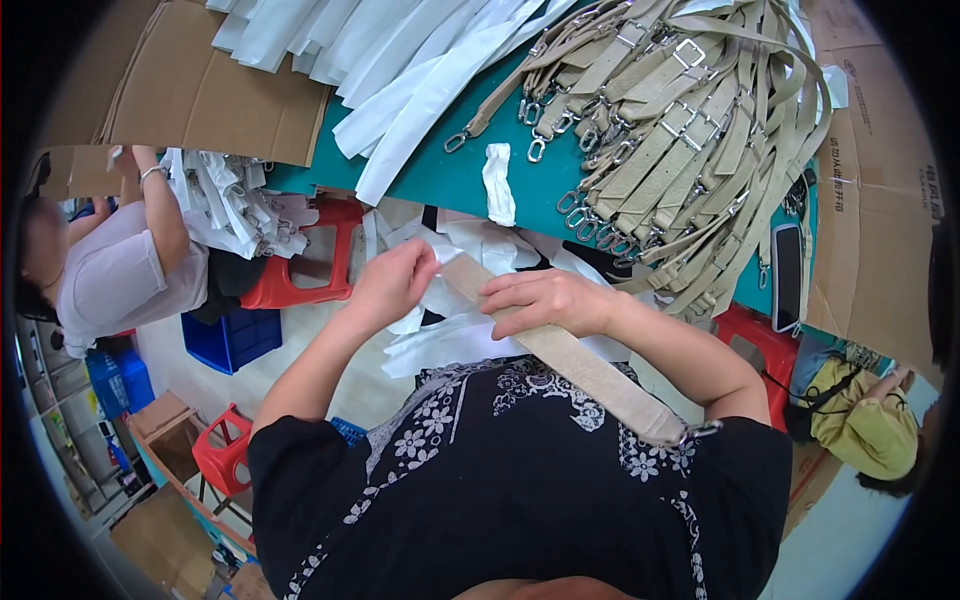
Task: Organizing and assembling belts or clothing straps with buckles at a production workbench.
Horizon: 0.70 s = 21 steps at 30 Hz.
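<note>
hands (392, 285) wrapping beige strap (580, 365)

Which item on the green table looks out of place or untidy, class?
A crumpled white wrapper lies alone on the bare green table, apart from the flat white sleeves and beside the heap of beige straps. Nothing looks spilled or damaged.

Matt beige webbing strap (590, 372), woven and slightly rough, with a shiny metal clip at its end. White wrapper (440, 300) looks thin, papery, faintly glossy.
</note>
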{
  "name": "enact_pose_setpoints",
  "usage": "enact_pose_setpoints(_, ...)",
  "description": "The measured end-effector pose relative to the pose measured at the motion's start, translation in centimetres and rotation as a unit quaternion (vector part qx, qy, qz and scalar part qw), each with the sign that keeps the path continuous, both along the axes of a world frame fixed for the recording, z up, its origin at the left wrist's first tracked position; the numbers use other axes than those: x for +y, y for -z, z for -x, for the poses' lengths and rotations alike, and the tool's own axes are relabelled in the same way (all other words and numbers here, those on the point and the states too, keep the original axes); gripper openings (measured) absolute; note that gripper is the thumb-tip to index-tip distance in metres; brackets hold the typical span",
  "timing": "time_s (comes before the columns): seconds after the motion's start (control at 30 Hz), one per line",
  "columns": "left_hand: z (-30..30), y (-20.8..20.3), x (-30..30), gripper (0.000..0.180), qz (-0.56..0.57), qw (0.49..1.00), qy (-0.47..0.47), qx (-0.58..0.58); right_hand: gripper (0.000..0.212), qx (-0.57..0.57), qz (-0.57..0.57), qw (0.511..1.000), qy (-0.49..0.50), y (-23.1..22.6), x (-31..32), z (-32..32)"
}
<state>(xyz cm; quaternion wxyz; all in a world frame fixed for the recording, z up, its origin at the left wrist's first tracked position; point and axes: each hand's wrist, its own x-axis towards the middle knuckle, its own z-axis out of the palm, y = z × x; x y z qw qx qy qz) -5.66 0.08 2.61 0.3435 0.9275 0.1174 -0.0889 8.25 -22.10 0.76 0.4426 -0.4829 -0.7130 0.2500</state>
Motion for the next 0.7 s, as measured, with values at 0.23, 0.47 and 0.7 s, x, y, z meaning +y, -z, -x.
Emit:
enact_pose_setpoints(0.23, 1.0, 1.5, -0.8, 0.016, -0.127, 0.99, 0.065, 0.004, 0.026, 0.022, -0.002, 1.0, 0.016, -0.3, 0.3, 0.3)
enact_pose_setpoints(0.47, 0.8, -0.5, -2.4, 0.015, -0.13, 0.987, 0.096, -0.023, 0.028, 0.018, 0.001, 0.999, 0.03, 1.5, 1.3, 1.0)
enact_pose_setpoints(0.7, -0.3, -1.2, -0.4, 0.014, -0.064, 0.996, 0.025, -0.053, 0.041, 0.346, 0.248, 0.886, 0.182, 2.8, 8.0, 1.1)
